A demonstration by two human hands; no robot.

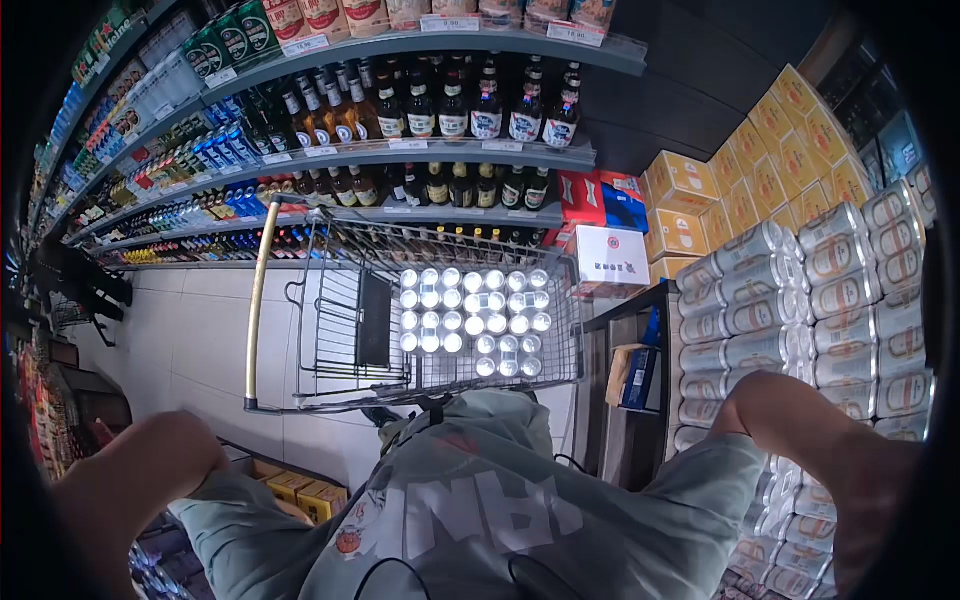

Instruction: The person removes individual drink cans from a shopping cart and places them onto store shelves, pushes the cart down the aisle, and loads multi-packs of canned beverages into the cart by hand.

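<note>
Both bare arms reach out sideways and run off the dark edges of the view, so neither hand shows. Before my body stands a wire shopping cart (436, 384), side on, its pale push bar (262, 305) to the left. Packs of cans (475, 305) with bright silver tops lie in its basket. My right arm is beside a tall stack of wrapped white-and-silver can packs (760, 290). My left arm passes over the aisle floor and low boxes. What either hand touches is hidden.
Curved shelves (420, 150) of bottles and cans run along the far side. Yellow cartons (770, 150) are piled at the back right, near a white box (610, 255) and red-and-blue packs (605, 200). A dark-clothed person (85, 280) is at the far left. Low yellow boxes (310, 495) stand at lower left.
</note>
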